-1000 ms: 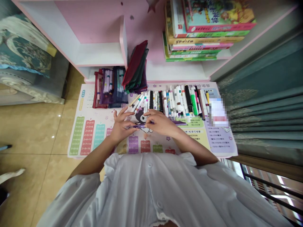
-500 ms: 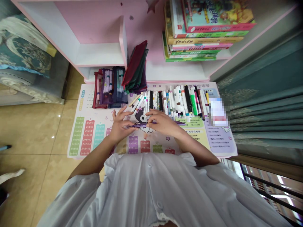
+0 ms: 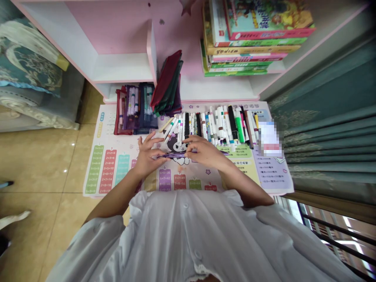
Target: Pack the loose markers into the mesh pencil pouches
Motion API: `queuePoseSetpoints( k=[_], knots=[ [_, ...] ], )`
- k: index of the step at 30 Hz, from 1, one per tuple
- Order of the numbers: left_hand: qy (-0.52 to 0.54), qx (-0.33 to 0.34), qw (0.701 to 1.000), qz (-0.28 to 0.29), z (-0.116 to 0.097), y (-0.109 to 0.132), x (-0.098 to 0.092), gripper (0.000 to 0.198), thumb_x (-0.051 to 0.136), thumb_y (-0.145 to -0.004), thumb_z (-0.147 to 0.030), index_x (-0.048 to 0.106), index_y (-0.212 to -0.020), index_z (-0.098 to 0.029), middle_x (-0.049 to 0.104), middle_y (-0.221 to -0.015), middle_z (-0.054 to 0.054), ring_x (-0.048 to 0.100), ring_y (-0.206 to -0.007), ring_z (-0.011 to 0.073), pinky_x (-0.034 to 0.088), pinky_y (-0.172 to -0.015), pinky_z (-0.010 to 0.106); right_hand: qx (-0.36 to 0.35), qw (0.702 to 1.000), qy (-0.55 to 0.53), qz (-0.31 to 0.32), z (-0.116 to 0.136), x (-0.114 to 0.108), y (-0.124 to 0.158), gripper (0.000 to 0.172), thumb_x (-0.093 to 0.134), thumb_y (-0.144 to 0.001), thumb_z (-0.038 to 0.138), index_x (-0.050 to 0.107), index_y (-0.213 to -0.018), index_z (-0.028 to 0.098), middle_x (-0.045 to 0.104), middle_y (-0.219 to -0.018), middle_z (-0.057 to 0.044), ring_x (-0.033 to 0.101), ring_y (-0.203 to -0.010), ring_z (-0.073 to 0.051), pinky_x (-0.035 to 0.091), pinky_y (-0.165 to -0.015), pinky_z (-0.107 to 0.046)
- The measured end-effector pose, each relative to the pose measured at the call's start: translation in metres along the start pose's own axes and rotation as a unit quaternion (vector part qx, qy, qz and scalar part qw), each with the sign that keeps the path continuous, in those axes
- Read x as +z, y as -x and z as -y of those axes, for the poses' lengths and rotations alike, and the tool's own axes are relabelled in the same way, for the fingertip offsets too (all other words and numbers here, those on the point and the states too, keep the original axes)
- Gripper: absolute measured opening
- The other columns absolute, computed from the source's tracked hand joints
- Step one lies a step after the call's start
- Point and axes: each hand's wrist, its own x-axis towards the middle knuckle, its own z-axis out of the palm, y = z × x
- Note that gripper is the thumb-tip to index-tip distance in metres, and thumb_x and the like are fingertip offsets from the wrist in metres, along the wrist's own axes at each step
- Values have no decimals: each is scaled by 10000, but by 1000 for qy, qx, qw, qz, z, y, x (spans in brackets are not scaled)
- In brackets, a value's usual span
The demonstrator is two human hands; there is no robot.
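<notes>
Between my two hands is a thin purple pouch (image 3: 174, 155), seen nearly edge-on above the printed desk mat. My left hand (image 3: 147, 154) pinches its left end between thumb and finger, the other fingers spread. Closer to the middle, my right hand (image 3: 203, 152) grips the upper edge; part of the pouch passes behind this hand and shows again on its right. Whether anything is inside the pouch is hidden. Just beyond my hands lies a long row of markers (image 3: 221, 125), mostly white with coloured bands, plus black and green ones.
Several mesh pouches with markers inside (image 3: 133, 111) lie at the back left of the desk mat (image 3: 188, 178). More red, green and purple pouches (image 3: 168, 84) lean against the shelf divider. A stack of books (image 3: 243, 51) fills the right shelf. A blurred-out phone-like rectangle (image 3: 270, 138) lies right.
Both hands stay almost in place on the purple pouch. The whole view has shifted very slightly; the markers and other pouches have not moved.
</notes>
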Motion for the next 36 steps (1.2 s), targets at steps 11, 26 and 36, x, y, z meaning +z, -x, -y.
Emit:
queuePoseSetpoints(
  k=[11, 26, 36],
  knots=[
    [-2, 4, 1000, 0, 2, 0, 1, 294, 804, -736, -547, 742, -670, -268, 680, -1263, 34, 396, -1442, 321, 63, -1229, 586, 18, 1000, -5, -1, -2, -5, 3, 195, 654, -840, 188, 713, -657, 220, 663, -1332, -57, 459, -1412, -300, 362, -1173, -543],
    [-7, -1, 1000, 3, 2, -1, -1, 322, 776, -757, -571, 736, -658, -268, 682, -1258, 28, 403, -1439, 314, 71, -1228, 575, 37, 999, -13, -9, -14, -9, 8, 169, 657, -836, 226, 721, -680, 235, 651, -1341, -38, 455, -1416, -310, 352, -1174, -538],
    [-5, -4, 1000, -9, 5, -1, 0, 330, 772, -757, -580, 735, -656, -267, 691, -1243, 26, 414, -1431, 312, 99, -1223, 573, 52, 998, -18, -21, -21, -17, 16, 188, 637, -839, 289, 706, -673, 234, 649, -1351, -32, 435, -1431, -321, 340, -1171, -559]
  ],
)
